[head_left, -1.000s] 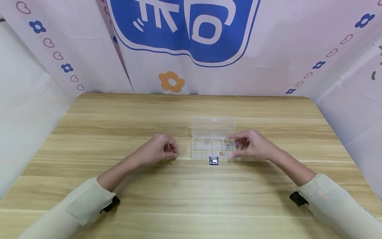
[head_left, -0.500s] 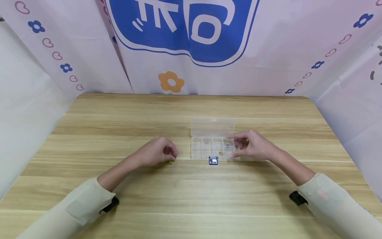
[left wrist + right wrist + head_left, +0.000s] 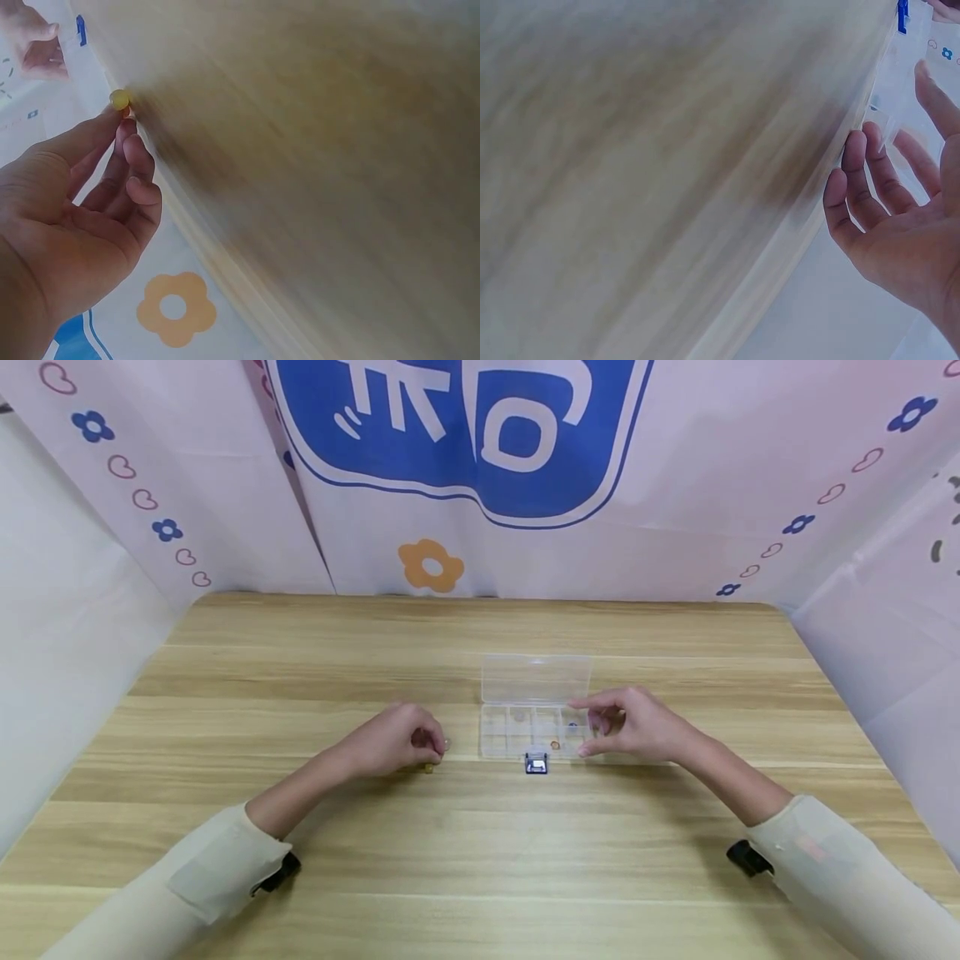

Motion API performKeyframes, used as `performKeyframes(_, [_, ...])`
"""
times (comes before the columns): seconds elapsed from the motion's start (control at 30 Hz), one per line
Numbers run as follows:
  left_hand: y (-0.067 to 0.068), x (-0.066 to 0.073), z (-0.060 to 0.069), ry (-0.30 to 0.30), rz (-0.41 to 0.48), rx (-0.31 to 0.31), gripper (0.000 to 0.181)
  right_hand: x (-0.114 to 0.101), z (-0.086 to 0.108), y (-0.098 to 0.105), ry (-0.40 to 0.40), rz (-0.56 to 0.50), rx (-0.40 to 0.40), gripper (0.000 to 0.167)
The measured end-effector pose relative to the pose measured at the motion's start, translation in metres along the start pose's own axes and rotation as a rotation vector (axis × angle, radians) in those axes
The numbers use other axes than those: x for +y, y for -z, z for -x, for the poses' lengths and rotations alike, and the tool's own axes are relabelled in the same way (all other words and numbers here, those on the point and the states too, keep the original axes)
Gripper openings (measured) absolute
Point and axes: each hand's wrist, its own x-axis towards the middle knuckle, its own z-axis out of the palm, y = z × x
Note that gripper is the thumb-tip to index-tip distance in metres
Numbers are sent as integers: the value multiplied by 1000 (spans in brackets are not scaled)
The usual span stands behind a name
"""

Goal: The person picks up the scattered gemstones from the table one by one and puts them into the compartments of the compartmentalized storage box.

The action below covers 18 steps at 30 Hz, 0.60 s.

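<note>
Yellow bead point(image 3: 428, 768) by L hand point(image 3: 397, 740), open box point(image 3: 495, 743) to R, backdrop point(image 3: 675, 527) behind

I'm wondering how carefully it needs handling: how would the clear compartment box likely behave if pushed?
The clear box looks thin-walled, so it's probably stiff but light. Its open lid, extending from the far edge, may flap. The orange piece in one compartment looks loose and may shift.

The white characters point(image 3: 492, 439) on the blue panel point(image 3: 450, 470) of the backdrop point(image 3: 712, 485) are cut off and cannot be read.
</note>
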Motion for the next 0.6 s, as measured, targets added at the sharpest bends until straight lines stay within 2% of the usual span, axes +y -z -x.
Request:
performKeyframes(0.3, [1, 2, -1, 23, 22, -1, 13, 0, 1, 0, 6, -2, -1, 64])
performKeyframes(0.6, [4, 4, -4, 37, 50, -7, 8, 0, 0, 0, 2, -3, -6, 64])
